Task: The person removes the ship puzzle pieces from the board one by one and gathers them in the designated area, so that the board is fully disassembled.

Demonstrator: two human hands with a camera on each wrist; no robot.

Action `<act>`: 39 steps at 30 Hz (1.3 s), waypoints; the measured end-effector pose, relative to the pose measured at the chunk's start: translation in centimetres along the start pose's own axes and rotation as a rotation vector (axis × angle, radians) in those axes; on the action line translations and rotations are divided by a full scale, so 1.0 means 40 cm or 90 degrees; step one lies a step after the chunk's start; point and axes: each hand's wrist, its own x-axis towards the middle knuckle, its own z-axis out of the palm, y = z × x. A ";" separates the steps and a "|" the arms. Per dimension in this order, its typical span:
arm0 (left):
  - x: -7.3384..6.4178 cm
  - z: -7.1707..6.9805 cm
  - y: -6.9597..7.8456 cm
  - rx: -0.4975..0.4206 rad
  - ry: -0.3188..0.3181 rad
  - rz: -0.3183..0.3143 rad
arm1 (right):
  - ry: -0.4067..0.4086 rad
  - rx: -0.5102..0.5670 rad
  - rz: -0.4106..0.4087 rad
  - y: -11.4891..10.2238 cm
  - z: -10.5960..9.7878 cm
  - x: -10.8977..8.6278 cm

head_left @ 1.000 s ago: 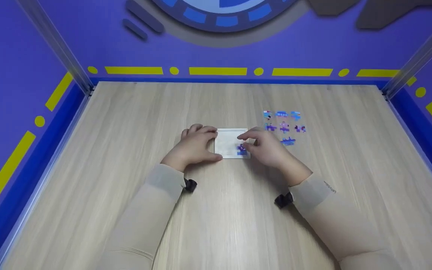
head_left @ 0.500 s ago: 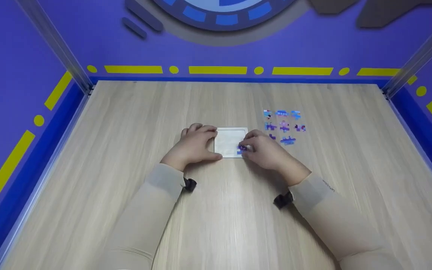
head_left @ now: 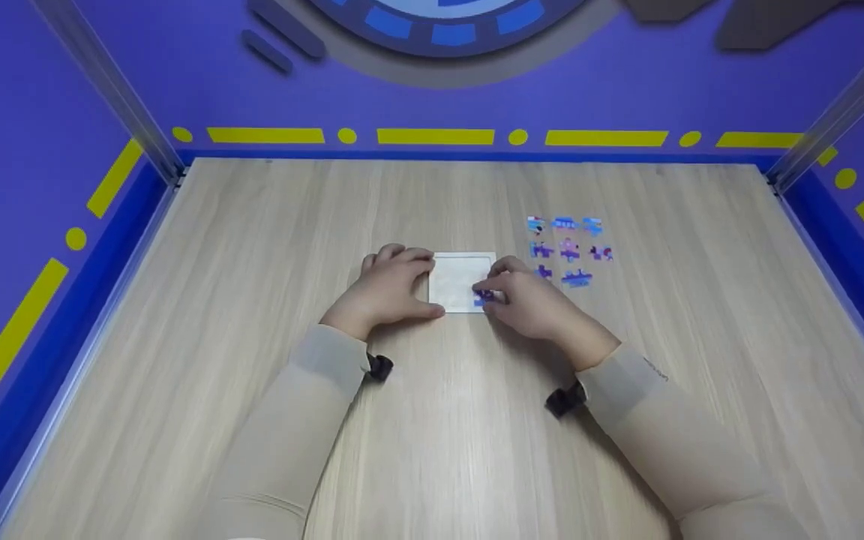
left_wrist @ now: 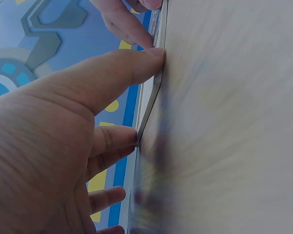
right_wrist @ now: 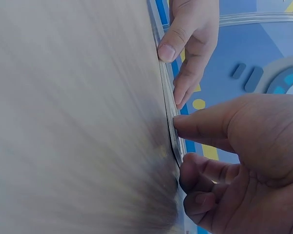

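A shallow white puzzle tray (head_left: pixel 451 281) lies on the wooden table. My left hand (head_left: pixel 391 289) holds its left side, thumb at the near corner and forefinger at the far corner, as the left wrist view also shows (left_wrist: pixel 63 131). In the tray's near right corner sits a purple and blue jigsaw piece (head_left: pixel 479 301), partly covered by my fingers. My right hand (head_left: pixel 529 300) pinches this piece, with forefinger on its upper part and thumb by its near edge. The right wrist view shows the right hand (right_wrist: pixel 249 151) low at the tray's thin edge; the piece is hidden there.
Several loose jigsaw pieces (head_left: pixel 569 249) lie in loose rows on the table, just beyond and right of my right hand. Blue panels (head_left: pixel 432 112) with yellow marks enclose the table (head_left: pixel 432 420) at the back and sides.
My right fingers have closed down onto the piece in the tray's corner, and the hand has shifted slightly, uncovering another loose piece behind it. My left hand stays on the tray.
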 end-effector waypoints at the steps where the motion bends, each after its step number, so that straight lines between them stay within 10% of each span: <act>1: 0.000 0.000 0.000 -0.001 -0.001 0.000 | 0.003 -0.001 -0.004 0.001 0.000 0.000; 39: -0.003 0.002 0.000 -0.012 -0.001 -0.006 | -0.006 0.087 0.024 0.000 0.005 0.009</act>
